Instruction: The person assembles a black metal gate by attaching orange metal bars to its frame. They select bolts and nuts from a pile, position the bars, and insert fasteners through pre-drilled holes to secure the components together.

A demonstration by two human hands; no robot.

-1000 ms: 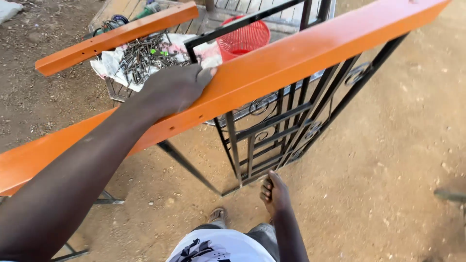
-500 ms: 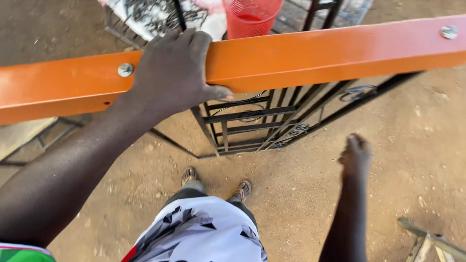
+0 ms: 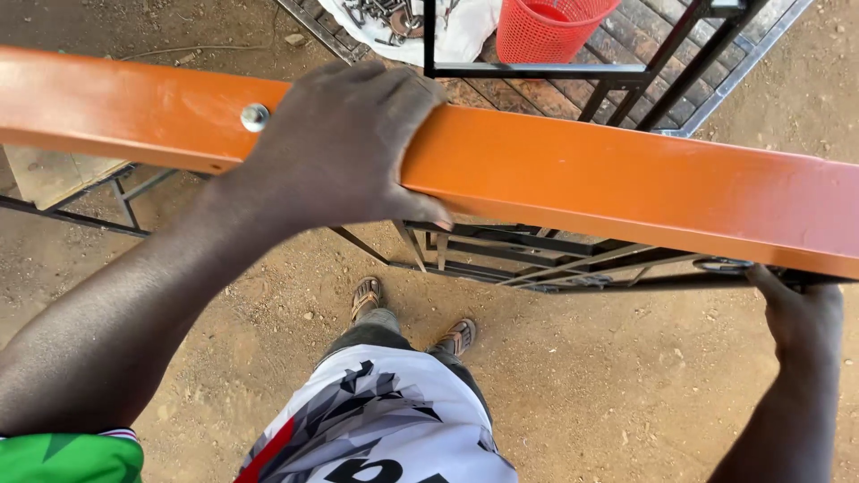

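A long orange metal beam (image 3: 626,183) crosses the view from left to right at chest height. My left hand (image 3: 344,143) lies over its top, fingers wrapped down the far side, next to a silver bolt head (image 3: 255,116). My right hand (image 3: 801,313) reaches up under the beam's right part and touches its lower edge where a black bar meets it. Whether those fingers close on anything is hidden. Below the beam stands a black wrought-iron frame (image 3: 537,259) with slanted bars.
A red plastic basket (image 3: 550,27) and a white sheet with dark metal parts (image 3: 403,18) rest on a grated panel (image 3: 662,45) beyond the beam. My sandalled feet (image 3: 412,313) stand on bare dirt. Thin black bars (image 3: 72,215) lie at the left.
The beam has levelled and come closer beneath my view. My right hand has risen from hanging low to the beam's underside. My left hand stays on the beam.
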